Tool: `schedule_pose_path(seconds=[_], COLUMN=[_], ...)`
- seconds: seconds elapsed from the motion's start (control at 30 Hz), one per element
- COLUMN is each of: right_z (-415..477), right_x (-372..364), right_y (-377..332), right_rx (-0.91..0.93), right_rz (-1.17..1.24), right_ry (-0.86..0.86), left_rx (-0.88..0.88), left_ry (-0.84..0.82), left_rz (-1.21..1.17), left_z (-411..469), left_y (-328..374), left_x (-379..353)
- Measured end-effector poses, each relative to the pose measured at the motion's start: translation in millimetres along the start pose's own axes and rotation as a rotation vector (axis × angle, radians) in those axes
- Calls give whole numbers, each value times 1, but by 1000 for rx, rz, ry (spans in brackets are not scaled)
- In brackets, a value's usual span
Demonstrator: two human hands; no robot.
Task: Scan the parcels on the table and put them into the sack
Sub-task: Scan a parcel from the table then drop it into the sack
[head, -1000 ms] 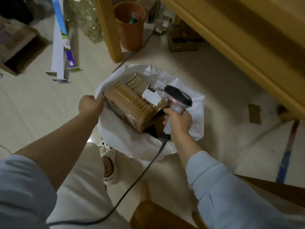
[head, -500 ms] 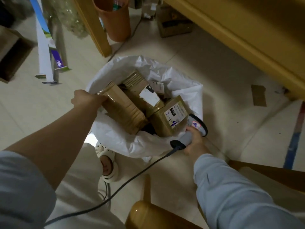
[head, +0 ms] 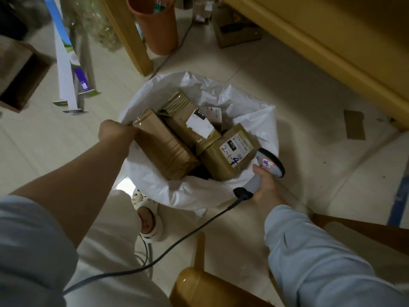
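A white sack (head: 223,197) stands open on the floor with several brown taped parcels inside. The nearest right parcel (head: 223,160) carries a label marked "2-1-4"; a long parcel (head: 164,147) lies at the left, and another labelled parcel (head: 188,117) behind. My left hand (head: 115,134) grips the sack's left rim beside the long parcel. My right hand (head: 265,185) holds a grey barcode scanner (head: 264,168) at the sack's right edge, its black cable (head: 177,242) trailing down left.
An orange bin (head: 157,25) and a yellow table leg (head: 130,38) stand behind the sack. The yellow table (head: 332,45) spans the upper right. Flat cartons (head: 68,63) and an open box (head: 20,74) lie left. A wooden chair (head: 212,289) and my sandalled foot (head: 147,214) are close below.
My right hand let the "2-1-4" parcel drop into the sack and drew the scanner back to the sack's right edge. My left hand kept its grip on the rim.
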State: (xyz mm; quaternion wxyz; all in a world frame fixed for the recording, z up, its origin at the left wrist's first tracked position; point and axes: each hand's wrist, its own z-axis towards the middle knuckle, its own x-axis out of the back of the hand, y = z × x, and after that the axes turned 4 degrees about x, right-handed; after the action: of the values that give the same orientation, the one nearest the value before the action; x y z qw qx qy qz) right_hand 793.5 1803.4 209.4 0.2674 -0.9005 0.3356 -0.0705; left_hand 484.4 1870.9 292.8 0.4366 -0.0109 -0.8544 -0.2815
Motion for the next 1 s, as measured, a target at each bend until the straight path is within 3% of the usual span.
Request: schedule_pose_path(seconds=[0.2,0.33,0.5,0.6,0.67,0.77,0.9,1.0], right_z=[-28,-80,-129,-114,-98,-82,-90,-111], right_x=[-14,-47,-62,-60,-57,-49,-60,-71], right_y=[-41,-71,-93,-77,-57,-41,-59,-81], right_rx=[314,612,845,728,565,495,603,726], right_rz=[-304,-396,-322,-439,-579,-616,-592,-521], right_ry=[199,109,10,35,79,124,122,62], left_rx=[-108,-111,-227,-185,-82,46,-131,-248], left_ry=[25,70,134,117,24,-79,-51,20], left_rz=[-45,-268,-487,-439,-317,-260,-288,-443], left_z=[-5,-19,-30,-22,-14,-4,0,-4], left_y=[-12,2,-8,-43,-74,-97,-61,-15], left_x=[24,55,87,79,62,42,44,66])
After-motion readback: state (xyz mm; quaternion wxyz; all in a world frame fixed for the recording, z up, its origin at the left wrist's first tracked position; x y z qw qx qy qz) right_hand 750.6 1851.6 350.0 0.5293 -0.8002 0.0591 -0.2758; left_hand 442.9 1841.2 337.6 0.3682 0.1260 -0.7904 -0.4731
